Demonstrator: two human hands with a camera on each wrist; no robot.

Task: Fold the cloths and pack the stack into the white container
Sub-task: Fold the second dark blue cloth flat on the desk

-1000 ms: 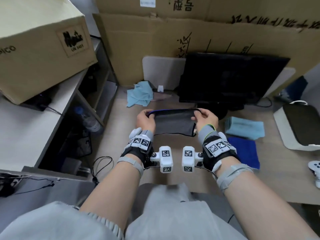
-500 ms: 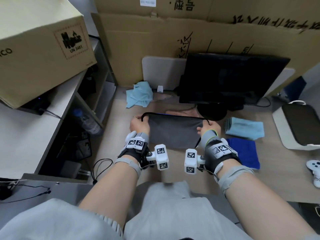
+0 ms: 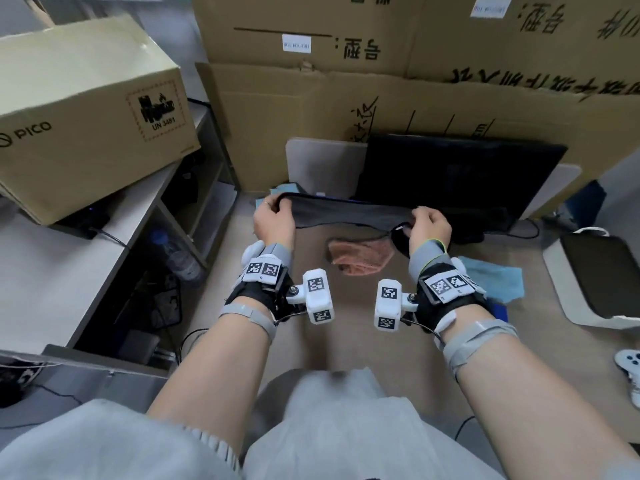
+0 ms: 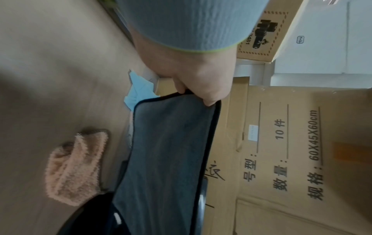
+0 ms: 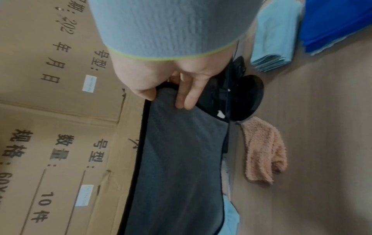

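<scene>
A dark grey cloth with black edging is stretched in the air between both hands, above the desk. My left hand pinches its left corner, and the grey cloth hangs from that hand. My right hand pinches the other corner, fingers curled over the cloth's edge. A pink fluffy cloth lies crumpled on the desk below. A folded light blue cloth and a dark blue cloth lie at the right. The white container with a dark inside stands at the far right.
A black monitor stands just behind the held cloth, its round base on the desk. Another light blue cloth lies crumpled at the back left. Cardboard boxes wall the back. A white game controller lies at the right edge.
Both hands have lifted the grey cloth off the desk and moved apart, stretching it wide in front of the monitor. The pink cloth that lay behind it now shows on the desk.
</scene>
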